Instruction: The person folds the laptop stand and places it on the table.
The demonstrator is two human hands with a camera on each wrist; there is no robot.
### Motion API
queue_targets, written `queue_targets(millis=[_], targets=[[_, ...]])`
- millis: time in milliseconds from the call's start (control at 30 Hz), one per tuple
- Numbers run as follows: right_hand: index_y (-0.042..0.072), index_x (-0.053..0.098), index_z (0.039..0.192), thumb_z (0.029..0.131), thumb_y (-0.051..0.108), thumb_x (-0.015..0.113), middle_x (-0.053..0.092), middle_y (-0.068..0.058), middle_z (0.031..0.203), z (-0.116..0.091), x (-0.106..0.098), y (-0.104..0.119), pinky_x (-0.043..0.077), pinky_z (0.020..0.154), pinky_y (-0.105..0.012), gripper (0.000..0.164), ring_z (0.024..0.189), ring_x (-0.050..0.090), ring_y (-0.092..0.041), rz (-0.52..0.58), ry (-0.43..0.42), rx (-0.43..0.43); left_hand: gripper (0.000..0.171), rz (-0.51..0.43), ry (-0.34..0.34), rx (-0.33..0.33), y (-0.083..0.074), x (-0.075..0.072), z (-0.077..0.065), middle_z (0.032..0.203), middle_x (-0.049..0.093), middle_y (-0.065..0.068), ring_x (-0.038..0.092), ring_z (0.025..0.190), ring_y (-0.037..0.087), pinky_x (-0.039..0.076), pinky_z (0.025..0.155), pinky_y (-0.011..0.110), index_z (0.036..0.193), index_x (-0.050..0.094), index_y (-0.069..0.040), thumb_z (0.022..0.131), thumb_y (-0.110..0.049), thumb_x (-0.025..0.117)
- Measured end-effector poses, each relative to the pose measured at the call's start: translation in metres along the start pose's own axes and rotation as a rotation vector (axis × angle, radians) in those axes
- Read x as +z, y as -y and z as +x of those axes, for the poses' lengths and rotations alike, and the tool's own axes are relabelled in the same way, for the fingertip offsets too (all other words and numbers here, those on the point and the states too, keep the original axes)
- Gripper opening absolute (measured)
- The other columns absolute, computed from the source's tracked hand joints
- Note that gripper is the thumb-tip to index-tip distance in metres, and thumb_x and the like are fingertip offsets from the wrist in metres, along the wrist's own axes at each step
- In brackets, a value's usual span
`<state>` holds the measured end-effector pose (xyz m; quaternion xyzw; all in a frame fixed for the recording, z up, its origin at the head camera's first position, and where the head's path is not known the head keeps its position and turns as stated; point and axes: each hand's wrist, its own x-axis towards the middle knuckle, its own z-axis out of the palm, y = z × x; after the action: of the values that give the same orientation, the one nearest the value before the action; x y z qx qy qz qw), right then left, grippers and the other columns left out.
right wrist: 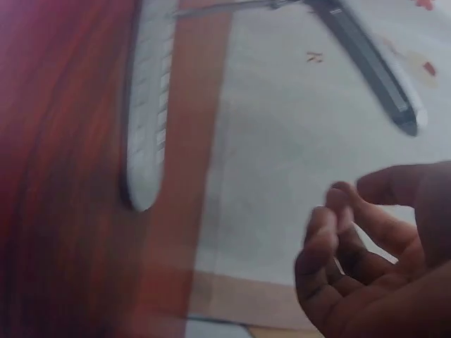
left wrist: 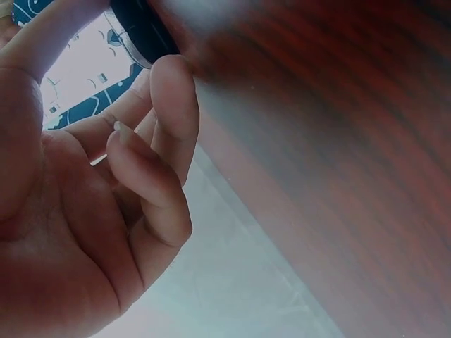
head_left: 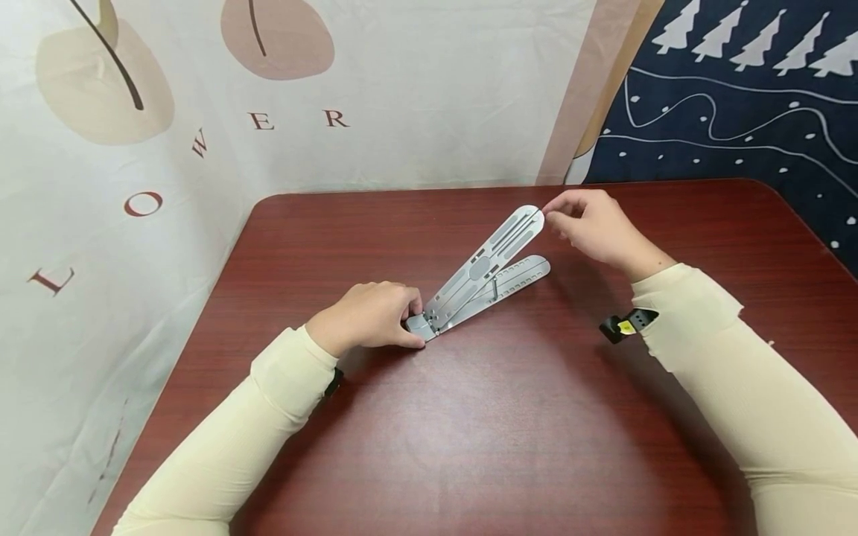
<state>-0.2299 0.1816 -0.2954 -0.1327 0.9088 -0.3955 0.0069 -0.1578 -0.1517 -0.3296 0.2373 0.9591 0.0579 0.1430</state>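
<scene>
A silver-grey folding laptop stand (head_left: 480,268) stands on the table with its two long arms spread in a V. Between them a thin metal prop (head_left: 494,289) links the raised arm to the notched lower arm (right wrist: 146,134). My left hand (head_left: 369,316) grips the hinged end, thumb on the near side and fingers on the far side. Close by the raised arm's tip (right wrist: 405,120) is my right hand (head_left: 596,227); its fingers are loosely bent, and the right wrist view shows a gap between them and the tip.
The stand and both hands are over a reddish-brown wooden table (head_left: 469,447). Behind and to the left hangs a pale printed cloth (head_left: 429,97); a navy cloth with white trees (head_left: 724,112) hangs at the back right. A black wrist strap (head_left: 626,324) sits below the right sleeve.
</scene>
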Motion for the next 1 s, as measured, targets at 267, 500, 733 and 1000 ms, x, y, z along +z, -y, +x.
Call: queue_targets(millis=[267, 500, 733, 1000], targets=[[0.001, 0.069, 0.113, 0.092, 0.005, 0.061, 0.07, -0.019, 0.1, 0.009, 0.015, -0.021, 0.044, 0.073, -0.035, 0.023, 0.089, 0.06, -0.03, -0.187, 0.127, -0.027, 0.042, 0.017, -0.01, -0.001, -0.001, 0.001, -0.001, 0.084, 0.061, -0.011, 0.06, 0.078, 0.011, 0.048, 0.065, 0.037, 0.098, 0.065, -0.023, 0.073, -0.052, 0.082], [0.0, 0.069, 0.118, 0.089, -0.002, 0.061, 0.072, -0.019, 0.108, 0.013, 0.025, -0.031, 0.047, 0.075, -0.034, 0.031, 0.087, 0.059, -0.027, -0.228, 0.24, -0.028, 0.044, 0.021, -0.013, -0.001, -0.002, 0.0, -0.002, 0.085, 0.061, -0.011, 0.06, 0.078, 0.011, 0.048, 0.066, 0.038, 0.099, 0.064, -0.023, 0.072, -0.052, 0.083], [0.002, 0.071, 0.12, 0.086, -0.007, 0.063, 0.069, -0.019, 0.117, 0.012, 0.03, -0.033, 0.049, 0.087, -0.042, 0.035, 0.099, 0.06, -0.029, -0.25, 0.332, -0.096, 0.045, 0.025, -0.009, -0.002, -0.003, 0.0, -0.002, 0.086, 0.061, -0.011, 0.06, 0.078, 0.012, 0.048, 0.067, 0.039, 0.1, 0.064, -0.022, 0.072, -0.052, 0.083], [0.0, 0.068, 0.125, 0.081, -0.003, 0.07, 0.06, -0.021, 0.111, 0.01, 0.032, -0.033, 0.045, 0.082, -0.04, 0.044, 0.095, 0.053, -0.03, -0.353, 0.388, -0.185, 0.044, 0.024, -0.012, -0.005, -0.002, 0.002, -0.001, 0.084, 0.061, -0.011, 0.06, 0.077, 0.011, 0.048, 0.066, 0.038, 0.099, 0.065, -0.023, 0.072, -0.052, 0.083]])
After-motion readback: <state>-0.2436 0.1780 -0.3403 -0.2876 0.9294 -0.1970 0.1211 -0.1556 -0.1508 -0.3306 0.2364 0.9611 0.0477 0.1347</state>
